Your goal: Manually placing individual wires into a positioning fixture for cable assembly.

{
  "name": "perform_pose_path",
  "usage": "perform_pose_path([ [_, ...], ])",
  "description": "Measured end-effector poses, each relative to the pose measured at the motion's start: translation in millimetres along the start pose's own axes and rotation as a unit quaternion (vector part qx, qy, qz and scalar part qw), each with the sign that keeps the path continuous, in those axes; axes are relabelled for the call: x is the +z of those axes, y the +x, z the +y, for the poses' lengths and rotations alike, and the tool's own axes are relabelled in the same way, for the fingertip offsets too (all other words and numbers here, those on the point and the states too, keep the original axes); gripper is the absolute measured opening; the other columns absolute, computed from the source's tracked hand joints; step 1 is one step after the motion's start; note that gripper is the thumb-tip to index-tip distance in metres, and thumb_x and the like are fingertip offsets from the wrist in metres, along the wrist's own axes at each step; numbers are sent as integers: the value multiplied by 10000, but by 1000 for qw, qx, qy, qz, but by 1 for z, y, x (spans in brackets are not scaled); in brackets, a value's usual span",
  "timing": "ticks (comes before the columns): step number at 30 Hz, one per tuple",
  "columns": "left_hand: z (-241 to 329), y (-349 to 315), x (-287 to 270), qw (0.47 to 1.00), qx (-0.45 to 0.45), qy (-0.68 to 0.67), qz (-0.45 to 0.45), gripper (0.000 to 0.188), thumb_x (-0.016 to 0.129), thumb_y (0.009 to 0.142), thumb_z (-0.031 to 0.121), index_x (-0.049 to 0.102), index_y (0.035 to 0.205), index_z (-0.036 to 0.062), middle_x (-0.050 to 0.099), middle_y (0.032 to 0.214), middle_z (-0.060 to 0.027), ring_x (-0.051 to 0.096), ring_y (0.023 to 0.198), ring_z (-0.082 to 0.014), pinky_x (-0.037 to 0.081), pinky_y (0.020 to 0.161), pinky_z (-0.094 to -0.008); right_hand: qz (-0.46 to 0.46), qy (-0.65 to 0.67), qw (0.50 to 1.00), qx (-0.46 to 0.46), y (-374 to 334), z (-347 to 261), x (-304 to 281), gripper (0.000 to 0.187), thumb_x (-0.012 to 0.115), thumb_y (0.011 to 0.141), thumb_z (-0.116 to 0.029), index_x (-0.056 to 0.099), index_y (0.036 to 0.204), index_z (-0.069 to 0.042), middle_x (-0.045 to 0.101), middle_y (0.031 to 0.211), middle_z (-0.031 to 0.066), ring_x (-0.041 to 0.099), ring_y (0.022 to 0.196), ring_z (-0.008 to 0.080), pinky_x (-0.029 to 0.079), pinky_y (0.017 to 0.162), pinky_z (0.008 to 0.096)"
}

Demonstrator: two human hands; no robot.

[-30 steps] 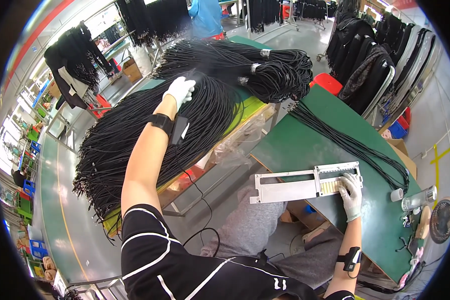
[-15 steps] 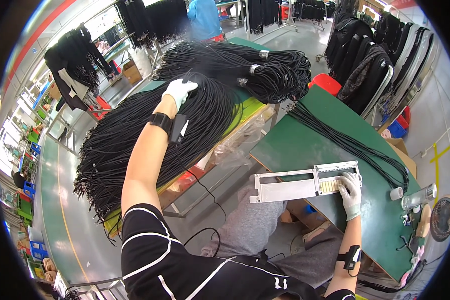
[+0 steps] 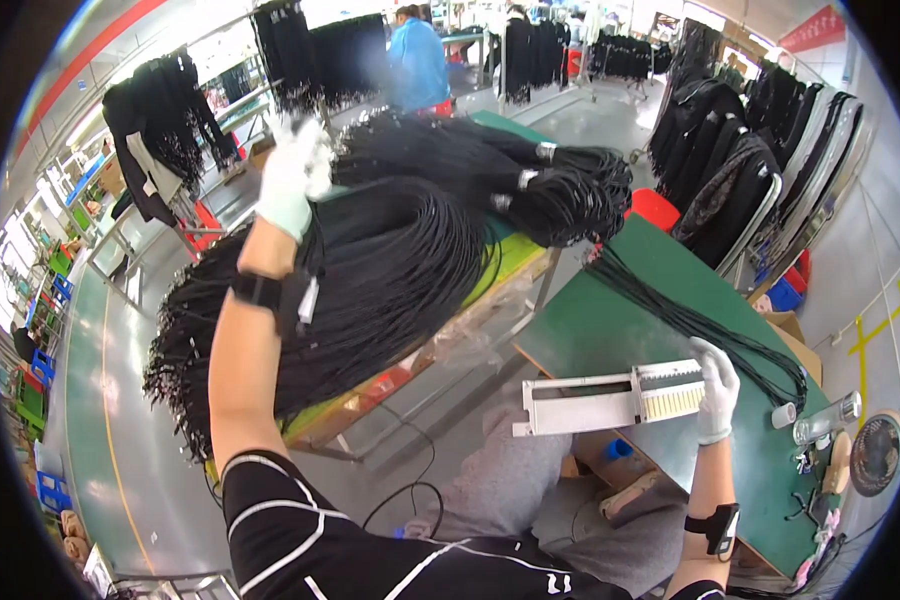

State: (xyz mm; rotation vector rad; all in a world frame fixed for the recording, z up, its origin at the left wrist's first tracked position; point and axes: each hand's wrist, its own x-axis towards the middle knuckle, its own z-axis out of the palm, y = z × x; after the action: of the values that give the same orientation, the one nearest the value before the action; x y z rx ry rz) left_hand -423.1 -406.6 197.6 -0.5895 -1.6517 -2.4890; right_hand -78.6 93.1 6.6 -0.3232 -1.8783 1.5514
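My left hand (image 3: 295,175), in a white glove, is raised over the far left end of a large heap of black cables (image 3: 390,250). Motion smears its fingers, but they look closed round a dark strand, a black cable that seems to hang down beside the wrist. Over the green table's near edge, my gloved right hand (image 3: 716,395) grips the right end of a flat silver metal frame (image 3: 582,408). This frame has a long open slot, and a row of pale yellow strips sits in its right part.
Tied bundles of black cable (image 3: 570,195) lie behind the heap. More loose cables (image 3: 690,305) stretch across the green table (image 3: 595,335). A clear jar (image 3: 828,418), a white spool (image 3: 783,415) and a small fan (image 3: 878,452) stand at the right. A person in blue (image 3: 417,65) is farther off.
My left hand has moved left and away from me, up off the middle of the cable heap. My right hand has shifted slightly right on the metal frame, which is a little lower in view.
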Motion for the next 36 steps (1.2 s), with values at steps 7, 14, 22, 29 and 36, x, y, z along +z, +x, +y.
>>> perform_pose_path([
  [7, -40, -126, 65, 901, 27, 407, -145, 252, 649, 948, 264, 546, 943, 35, 616, 682, -89, 634, 620, -235, 498, 539, -379, -376, 94, 922, 11, 11, -119, 222, 439, 585, 1002, -286, 604, 1288, 47, 646, 1292, 139, 627, 1143, 214, 460, 1034, 350],
  [14, -45, -167, 35, 864, 108, 423, -251, 197, 699, 855, 175, 619, 954, 25, 670, 872, -154, 669, 807, -329, 526, 731, -409, -356, 314, 863, 171, -21, -160, 355, 310, 682, 942, -256, 636, 1114, -3, 665, 993, 63, 634, 917, 140, 527, 855, 312],
  [22, 14, -133, -20, 677, 449, 583, 6, 266, 768, 689, 93, 719, 950, 110, 617, 1243, -183, 559, 1124, -381, 455, 951, -491, -474, 214, 853, 41, -1, -247, 345, 249, 644, 948, -245, 605, 978, 0, 634, 740, 73, 653, 618, 156, 556, 603, 320],
  [29, 5, -98, -71, 666, 458, 583, -79, 386, 775, 613, 41, 766, 959, 213, 610, 1228, -157, 546, 1130, -387, 404, 1060, -513, -497, 180, 849, -21, -44, -281, 325, 232, 654, 950, -245, 641, 1068, -46, 634, 689, 45, 571, 539, 91, 461, 506, 236],
  [36, 71, -71, -206, 494, 409, 767, -13, 425, 777, 627, 83, 776, 1009, 269, 605, 946, -65, 581, 959, -325, 468, 895, -454, -341, 347, 873, 39, 28, -249, 212, 384, 467, 1064, -379, 570, 1197, -34, 602, 824, -35, 628, 697, 112, 396, 485, 173],
])
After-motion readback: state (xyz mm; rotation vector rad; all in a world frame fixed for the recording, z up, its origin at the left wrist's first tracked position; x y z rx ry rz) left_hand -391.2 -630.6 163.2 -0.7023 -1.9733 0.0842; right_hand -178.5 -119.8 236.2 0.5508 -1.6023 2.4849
